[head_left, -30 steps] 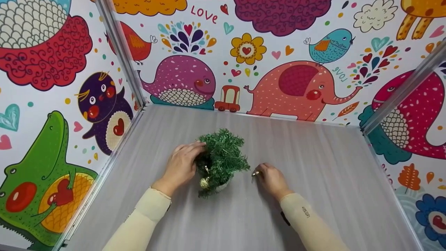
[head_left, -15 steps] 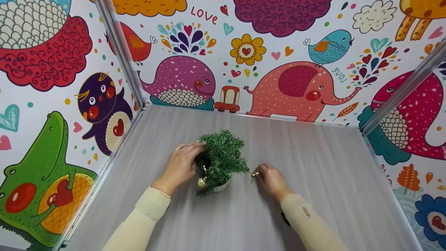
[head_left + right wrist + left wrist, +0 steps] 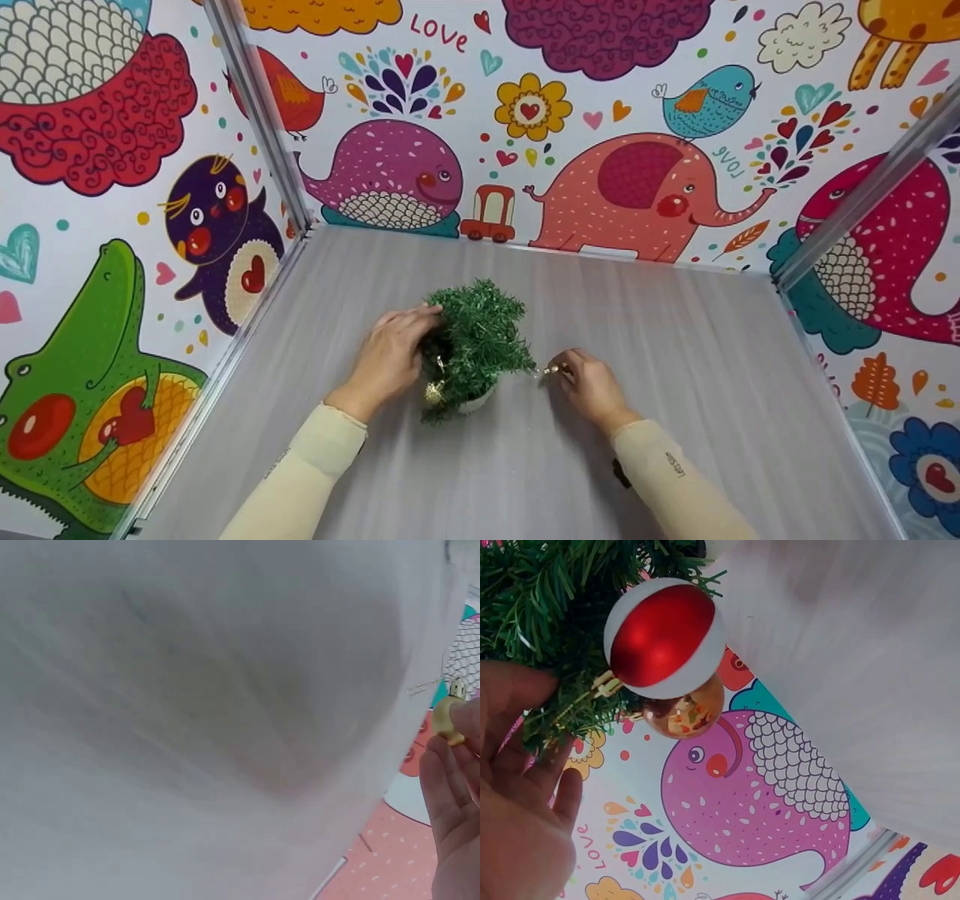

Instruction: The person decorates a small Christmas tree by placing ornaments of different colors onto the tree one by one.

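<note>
A small artificial Christmas tree (image 3: 484, 330) in a white pot (image 3: 474, 405) stands mid-table, its crown toward the far wall. My left hand (image 3: 386, 356) grips a branch on its left side, fingers partly hidden among the needles. Beneath that side hangs a glittery gold bauble (image 3: 433, 392). The left wrist view also shows a red and white bauble (image 3: 664, 637) and a shiny gold bauble (image 3: 694, 711) on the branches. Right of the tree, my right hand (image 3: 595, 386) pinches a small gold bauble (image 3: 444, 718) between thumb and fingers; its cap and thin hanging loop point toward a branch tip.
Grey wood-grain tabletop (image 3: 480, 487) surrounds the tree. Printed panels with cartoon animals enclose the back (image 3: 630, 82) and both sides, joined by metal corner posts (image 3: 262, 112).
My right hand has tilted slightly, swinging the bauble's loop up from hanging down to pointing left at the branch tip. The tree shifted slightly left early on; my left hand stays put.
</note>
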